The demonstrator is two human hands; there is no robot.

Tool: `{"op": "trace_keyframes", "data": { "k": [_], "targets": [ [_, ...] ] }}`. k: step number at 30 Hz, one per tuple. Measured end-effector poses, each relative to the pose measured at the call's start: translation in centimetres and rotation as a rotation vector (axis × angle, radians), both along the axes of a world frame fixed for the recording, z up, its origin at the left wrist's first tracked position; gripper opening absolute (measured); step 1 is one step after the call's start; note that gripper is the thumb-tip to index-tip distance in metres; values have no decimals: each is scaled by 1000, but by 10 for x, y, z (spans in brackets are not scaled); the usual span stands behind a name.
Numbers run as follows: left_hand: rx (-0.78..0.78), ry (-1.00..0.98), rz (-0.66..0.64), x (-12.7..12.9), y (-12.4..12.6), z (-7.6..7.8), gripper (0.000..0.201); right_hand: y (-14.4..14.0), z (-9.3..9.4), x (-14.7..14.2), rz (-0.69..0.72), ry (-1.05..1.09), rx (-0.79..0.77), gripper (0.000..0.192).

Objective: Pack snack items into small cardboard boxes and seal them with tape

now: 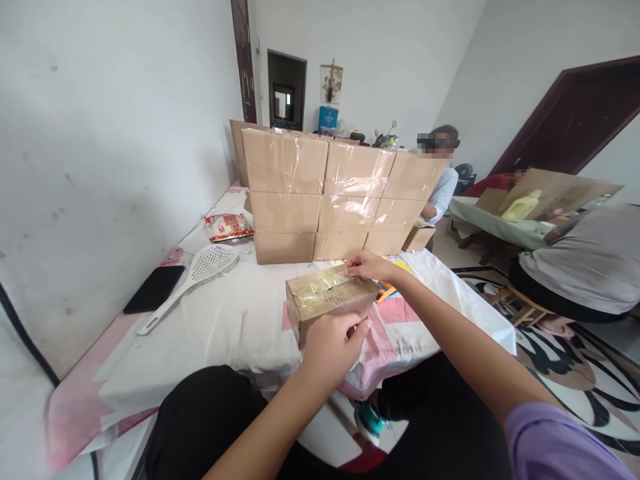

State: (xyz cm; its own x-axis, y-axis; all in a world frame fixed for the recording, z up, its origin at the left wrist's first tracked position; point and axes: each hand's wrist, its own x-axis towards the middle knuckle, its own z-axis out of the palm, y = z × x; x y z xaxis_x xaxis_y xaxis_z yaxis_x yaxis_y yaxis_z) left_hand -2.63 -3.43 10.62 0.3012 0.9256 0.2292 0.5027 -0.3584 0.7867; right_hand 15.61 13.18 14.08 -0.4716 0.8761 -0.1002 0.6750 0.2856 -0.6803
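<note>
A small cardboard box (325, 299) wrapped in clear tape rests on the cloth-covered table (235, 320) in front of me. My left hand (334, 343) grips its near right corner, fingers curled on the edge. My right hand (367, 265) pinches the far top edge of the same box, arm reaching in from the right. Behind the box stands a wall of taped cardboard boxes (340, 197), stacked three high.
A white slotted spoon (193, 283) and a black phone (154, 289) lie at the left, a red snack packet (229, 227) beyond them. Two people sit at the right, by another table (493, 227) holding a yellow bottle (523, 207). Wall on the left.
</note>
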Motion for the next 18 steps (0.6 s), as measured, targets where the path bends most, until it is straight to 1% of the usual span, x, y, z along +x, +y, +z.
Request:
{"op": "trace_keyframes", "data": {
  "k": [2, 4, 5, 6, 7, 9, 11, 13, 15, 18],
  "targets": [
    [121, 150, 23, 0, 1, -2, 42, 0, -1, 1, -3, -2, 6, 21],
    [265, 258, 16, 2, 3, -6, 33, 0, -2, 0, -8, -11, 17, 20],
    [322, 310, 12, 4, 4, -9, 32, 0, -2, 0, -11, -16, 24, 20],
    [354, 364, 16, 6, 6, -12, 37, 0, -3, -1, -13, -23, 31, 20],
    [353, 415, 27, 8, 8, -16, 45, 0, -3, -1, -14, -30, 38, 19],
    [288, 489, 48, 13, 10, -21, 55, 0, -4, -2, -18, -47, 55, 18],
    [229, 538, 49, 17, 12, -25, 56, 1, -6, -2, -25, -65, 75, 17],
    [214, 583, 38, 21, 12, -28, 56, 0, -7, -3, -31, -80, 111, 16],
    [231, 605, 37, 23, 11, -30, 55, -3, -9, -3, -30, -94, 165, 13],
    [274, 586, 51, 25, 8, -34, 53, -9, -12, -2, -11, -116, 260, 9]
  ]
}}
